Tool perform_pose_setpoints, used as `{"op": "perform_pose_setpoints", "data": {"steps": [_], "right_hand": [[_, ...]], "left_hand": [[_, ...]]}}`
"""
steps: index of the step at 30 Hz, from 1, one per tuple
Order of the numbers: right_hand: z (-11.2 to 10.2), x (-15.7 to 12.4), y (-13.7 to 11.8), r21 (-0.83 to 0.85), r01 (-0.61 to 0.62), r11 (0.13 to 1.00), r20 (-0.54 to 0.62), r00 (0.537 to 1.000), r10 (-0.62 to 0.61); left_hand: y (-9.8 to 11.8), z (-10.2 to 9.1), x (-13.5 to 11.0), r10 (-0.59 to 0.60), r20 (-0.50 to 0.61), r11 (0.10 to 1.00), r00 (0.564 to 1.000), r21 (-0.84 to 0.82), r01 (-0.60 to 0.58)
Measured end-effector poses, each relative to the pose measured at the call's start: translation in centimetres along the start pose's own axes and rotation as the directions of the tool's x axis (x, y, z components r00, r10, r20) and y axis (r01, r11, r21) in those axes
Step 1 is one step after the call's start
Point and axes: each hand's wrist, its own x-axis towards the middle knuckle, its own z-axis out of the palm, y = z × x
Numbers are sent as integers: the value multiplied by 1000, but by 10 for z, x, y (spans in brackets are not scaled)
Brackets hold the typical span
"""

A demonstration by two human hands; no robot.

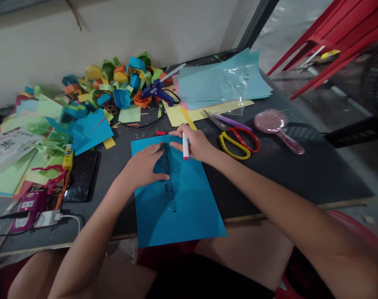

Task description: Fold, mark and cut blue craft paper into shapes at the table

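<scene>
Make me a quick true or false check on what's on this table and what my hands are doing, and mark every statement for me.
1. The left hand rests on the clear ruler. True.
2. The right hand holds the scissors. False: it holds a white marker; the scissors lie on the table.
3. The blue sheet under the ruler reaches past the table's near edge. True.
4. The pink hairbrush lies bristles down. False: its bristles face up.
5. The glue gun lies beside the coloured paper pieces. True.
</scene>
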Motion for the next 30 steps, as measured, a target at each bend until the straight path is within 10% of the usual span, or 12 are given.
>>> {"op": "perform_pose_setpoints", "data": {"steps": [8,18,30], "right_hand": [[15,6,2,-325,-29,945,-107,994,-6],[8,7,5,20,-18,1000,-167,986,21],[7,10,10,152,-63,986,-209,973,95]], "left_hand": [[-31,2,34,48,-51,998,998,38,-46],[-45,22,28,156,-331,969,931,-130,-209],[-46,18,31,130,-357,965,925,-170,-201]]}}
